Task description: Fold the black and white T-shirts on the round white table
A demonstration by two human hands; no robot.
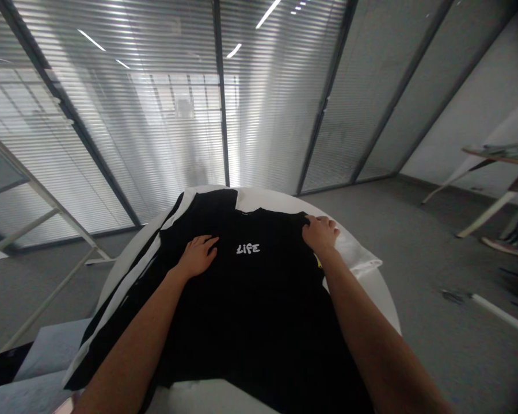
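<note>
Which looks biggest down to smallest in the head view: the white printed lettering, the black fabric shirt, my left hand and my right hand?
Black fabric shirt
Left hand and right hand: too alike to rank
White printed lettering

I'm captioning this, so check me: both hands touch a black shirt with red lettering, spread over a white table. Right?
Not quite: in the head view, the lettering is white, not red. The left hand and right hand do touch the black shirt, over a white table.
</note>
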